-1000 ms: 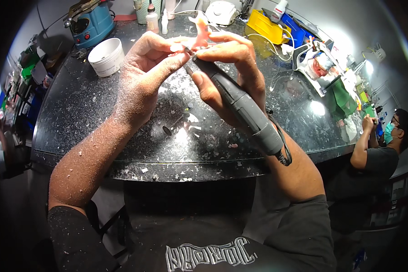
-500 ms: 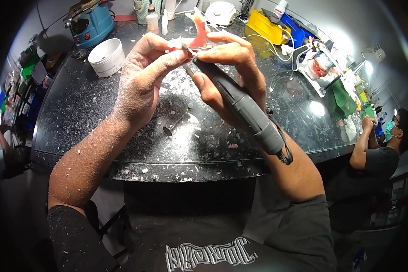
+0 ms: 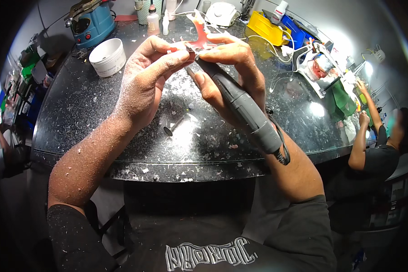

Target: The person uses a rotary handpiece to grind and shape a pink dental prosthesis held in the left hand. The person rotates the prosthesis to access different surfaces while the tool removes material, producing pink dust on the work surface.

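While both hands meet above the far part of the table, a thin, curved, pink and shiny piece that looks like plastic (image 3: 200,35) stands up between them. It sits at the fingertips, with one end poking up past the fingers.

The left hand (image 3: 143,75) pinches the near end of the piece between its thumb and bent pointing finger. The thumb lies on the near side, pointing right, and the wrist is bent a little. White dust covers this hand and runs down the arm.

The right hand (image 3: 235,61) is closed around a long, black, round-bodied power tool with a cord (image 3: 242,102). Its thumb is under the tool, and its fingers curl over from the far side. The tool leans, with its thin tip up by the piece and its fat end down by the right wrist. I cannot tell if the tip touches.

Both elbows are bent and wide apart, so the arms slope in.

Below the hands, a small dark disc on a thin stick (image 3: 168,131) lies on the black, speckled, shiny table (image 3: 299,131). A round white plastic tub (image 3: 109,68) stands left of the left hand.
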A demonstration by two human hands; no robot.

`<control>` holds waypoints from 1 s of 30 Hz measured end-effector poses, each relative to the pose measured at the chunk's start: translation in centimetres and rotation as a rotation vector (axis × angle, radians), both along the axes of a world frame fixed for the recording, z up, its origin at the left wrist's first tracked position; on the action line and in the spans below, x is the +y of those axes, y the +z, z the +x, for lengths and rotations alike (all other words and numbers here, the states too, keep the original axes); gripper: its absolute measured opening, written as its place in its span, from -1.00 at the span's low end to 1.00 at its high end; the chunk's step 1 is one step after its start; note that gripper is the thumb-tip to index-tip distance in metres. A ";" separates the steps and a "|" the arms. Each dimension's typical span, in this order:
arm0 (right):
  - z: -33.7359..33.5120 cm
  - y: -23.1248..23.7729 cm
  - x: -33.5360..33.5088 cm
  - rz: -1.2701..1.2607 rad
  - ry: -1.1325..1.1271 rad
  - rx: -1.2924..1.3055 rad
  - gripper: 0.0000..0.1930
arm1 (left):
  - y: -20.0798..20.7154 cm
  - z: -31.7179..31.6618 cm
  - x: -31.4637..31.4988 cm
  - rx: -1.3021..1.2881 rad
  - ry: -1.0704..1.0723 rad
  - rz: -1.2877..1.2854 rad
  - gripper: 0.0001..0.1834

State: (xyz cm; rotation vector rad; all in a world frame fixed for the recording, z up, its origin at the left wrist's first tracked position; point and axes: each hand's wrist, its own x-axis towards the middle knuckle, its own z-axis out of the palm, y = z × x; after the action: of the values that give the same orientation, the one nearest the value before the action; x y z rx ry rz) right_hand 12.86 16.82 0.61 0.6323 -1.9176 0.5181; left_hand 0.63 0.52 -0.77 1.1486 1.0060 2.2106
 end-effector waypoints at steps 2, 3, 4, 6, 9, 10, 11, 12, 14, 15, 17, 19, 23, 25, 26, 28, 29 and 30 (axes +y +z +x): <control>-0.2 -0.4 0.0 -0.099 0.035 -0.007 -0.61 | 0.3 0.3 0.1 -0.005 -0.019 0.021 -0.90; -0.3 -0.6 -0.2 -0.178 0.061 -0.014 -0.61 | 0.4 0.5 0.1 -0.008 -0.029 0.031 -0.91; -0.4 -0.7 -0.4 -0.256 0.087 -0.020 -0.62 | 0.4 0.4 0.1 -0.010 -0.032 0.024 -0.91; -0.2 -0.4 -0.4 -0.156 0.040 -0.019 -0.63 | 0.2 0.2 0.0 -0.014 -0.037 0.010 -0.91; -0.1 -0.3 -0.1 -0.058 0.016 -0.014 -0.63 | 0.3 0.2 0.1 -0.061 -0.033 -0.001 -0.91; -0.2 -0.4 -0.3 -0.116 0.026 -0.024 -0.63 | 0.3 0.2 0.0 -0.066 -0.033 -0.008 -0.91; -0.1 -0.5 -0.5 -0.175 0.037 -0.034 -0.63 | 0.4 0.4 0.0 -0.071 -0.033 -0.015 -0.91; -0.1 -0.5 -0.7 -0.233 0.047 -0.044 -0.63 | 0.5 0.4 0.0 -0.076 -0.033 -0.023 -0.90; 0.0 -0.3 -0.5 -0.147 0.000 -0.041 -0.64 | 0.1 0.1 0.0 -0.079 -0.022 -0.040 -0.89; -0.1 -0.3 -0.4 -0.109 -0.002 -0.042 -0.64 | 0.0 0.0 0.1 -0.080 -0.016 -0.048 -0.89; -0.1 -0.4 -0.4 -0.084 0.002 -0.038 -0.63 | 0.1 0.0 0.0 -0.081 -0.012 -0.056 -0.87; 0.1 -0.3 -0.8 -0.174 0.020 -0.065 -0.63 | 0.2 0.1 0.0 -0.084 -0.009 -0.065 -0.85; -0.1 -0.5 -0.2 -0.089 0.008 -0.041 -0.64 | 0.2 0.1 0.0 -0.096 0.005 -0.087 -0.83; -0.2 -0.5 -0.5 -0.150 0.027 -0.048 -0.58 | 0.3 0.1 0.1 -0.098 0.006 -0.090 -0.82; -0.2 -0.5 -0.6 -0.182 0.036 -0.051 -0.56 | 0.5 0.2 0.1 -0.096 0.002 -0.086 -0.81; -0.2 -0.6 -0.4 -0.130 0.007 -0.041 -0.61 | 0.6 0.3 0.0 -0.097 -0.003 -0.084 -0.80; -0.3 -0.6 -0.4 -0.104 -0.006 -0.035 -0.64 | 0.4 0.3 0.0 -0.098 -0.004 -0.084 -0.79; -0.4 -0.6 -0.4 -0.084 -0.012 -0.028 -0.64 | 0.3 0.2 -0.1 -0.100 -0.005 -0.085 -0.78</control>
State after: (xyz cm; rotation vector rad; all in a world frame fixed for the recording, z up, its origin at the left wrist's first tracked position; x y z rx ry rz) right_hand 12.48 16.39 -0.04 0.5613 -1.9147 0.5990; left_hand 0.84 0.44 -0.48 0.9926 1.0439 2.1761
